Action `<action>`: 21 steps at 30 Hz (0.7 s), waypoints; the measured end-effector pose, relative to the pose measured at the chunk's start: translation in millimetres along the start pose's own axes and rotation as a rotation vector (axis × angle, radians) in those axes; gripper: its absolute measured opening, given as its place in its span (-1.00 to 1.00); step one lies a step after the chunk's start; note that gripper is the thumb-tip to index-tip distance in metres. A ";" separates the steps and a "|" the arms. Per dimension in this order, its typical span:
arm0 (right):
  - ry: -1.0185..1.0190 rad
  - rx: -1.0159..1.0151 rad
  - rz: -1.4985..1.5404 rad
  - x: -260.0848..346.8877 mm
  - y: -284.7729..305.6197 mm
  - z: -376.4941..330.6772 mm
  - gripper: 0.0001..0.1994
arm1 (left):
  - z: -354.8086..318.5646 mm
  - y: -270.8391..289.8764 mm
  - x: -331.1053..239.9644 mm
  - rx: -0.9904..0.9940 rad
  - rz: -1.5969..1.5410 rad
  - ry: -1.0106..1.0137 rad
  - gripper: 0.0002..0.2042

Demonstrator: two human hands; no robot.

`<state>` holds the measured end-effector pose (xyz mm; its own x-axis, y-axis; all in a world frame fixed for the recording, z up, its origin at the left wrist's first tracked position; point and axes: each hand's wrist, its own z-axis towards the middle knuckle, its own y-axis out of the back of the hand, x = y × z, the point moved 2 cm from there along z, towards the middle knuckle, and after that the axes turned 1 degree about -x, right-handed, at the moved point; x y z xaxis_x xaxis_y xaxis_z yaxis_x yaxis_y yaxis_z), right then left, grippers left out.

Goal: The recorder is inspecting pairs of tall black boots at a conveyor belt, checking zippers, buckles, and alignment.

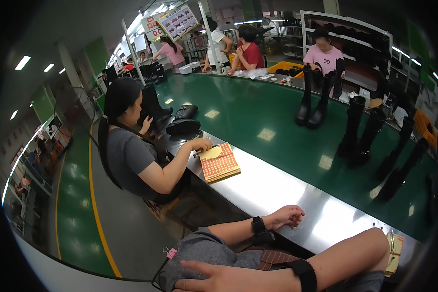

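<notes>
My left hand [285,217] rests at the near edge of the shiny metal table strip [270,190], its fingers curled in with nothing visible in them. A dark watch [258,226] is on that wrist. Across my body lies my right forearm, with a black band [304,275] round the wrist. My right hand [214,278], fingers stretched out, is beside my grey sleeve [192,253] and partly cut off by the lower edge. Near my right elbow, a yellowish paper bundle [397,248] with a slim metallic object on it sits at the table's end.
A co-worker [131,141] sits to my left, one hand at a red-and-yellow patterned stack [220,168]. Beside them lie black boots [183,125]. More tall black boots [316,104] stand on the green conveyor belt [258,114]. Another person [322,53] works across it.
</notes>
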<state>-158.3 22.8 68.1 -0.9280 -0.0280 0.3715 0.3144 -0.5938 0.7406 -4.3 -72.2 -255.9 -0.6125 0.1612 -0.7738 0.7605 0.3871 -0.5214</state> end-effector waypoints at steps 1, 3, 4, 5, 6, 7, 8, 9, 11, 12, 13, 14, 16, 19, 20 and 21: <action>0.008 0.015 0.003 1.8 -3.1 1.3 -0.80 | -1.8 0.9 0.3 0.000 0.011 -0.003 -0.84; 0.071 -0.012 -0.157 4.4 -5.5 1.8 -0.78 | -2.0 0.8 -0.6 0.003 0.017 -0.012 -0.84; 0.069 -0.004 -0.156 5.2 -4.0 0.9 -0.78 | -0.6 -0.5 -1.3 0.012 0.025 0.001 -0.85; 0.098 -0.025 -0.278 8.2 -1.6 0.1 -0.77 | 1.0 -1.7 -2.0 0.022 0.033 0.013 -0.85; 0.130 -0.049 -0.399 10.5 -0.2 0.3 -0.75 | 0.5 -1.2 -1.5 0.023 0.031 0.008 -0.85; 0.132 -0.044 -0.399 11.0 -0.6 -0.2 -0.75 | 0.2 -0.4 -0.6 0.022 0.034 0.002 -0.85; 0.159 -0.047 -0.460 12.2 -1.7 -1.3 -0.74 | 0.4 -0.3 -0.5 0.021 0.036 -0.006 -0.85; 0.182 -0.053 -0.523 12.8 -3.0 -1.5 -0.73 | -0.3 -1.2 0.2 0.026 0.036 -0.007 -0.85; 0.189 -0.040 -0.576 13.2 -3.3 -1.3 -0.71 | -0.8 -3.0 0.3 0.008 0.035 -0.024 -0.85; 0.202 -0.028 -0.620 14.4 -3.5 0.1 -0.69 | -0.7 -1.7 2.1 0.005 0.029 -0.032 -0.85; 0.209 -0.019 -0.613 15.7 -2.7 1.9 -0.69 | -0.2 1.2 4.4 0.000 0.039 -0.033 -0.85; 0.205 -0.030 -0.656 16.9 -0.6 4.2 -0.67 | -0.6 3.1 6.7 -0.005 0.048 -0.035 -0.85; 0.221 -0.023 -0.683 19.9 2.9 3.5 -0.65 | 1.1 0.2 7.9 0.007 0.085 -0.041 -0.84; 0.180 -0.169 -0.760 13.0 -15.1 0.0 -0.63 | 2.5 1.4 10.6 0.014 0.087 -0.055 -0.84; 0.186 -0.159 -0.753 5.5 -27.9 -7.1 -0.63 | 2.2 2.0 11.5 0.015 0.099 -0.050 -0.83; 0.199 -0.214 -0.777 1.5 -30.1 -4.9 -0.64 | 1.6 1.5 11.6 0.021 0.098 -0.052 -0.83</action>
<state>-170.2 36.7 43.7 -0.8896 0.3233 -0.3228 -0.4568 -0.6420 0.6158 -10.0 -71.2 -266.2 -0.5233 0.1501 -0.8388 0.8209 0.3529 -0.4490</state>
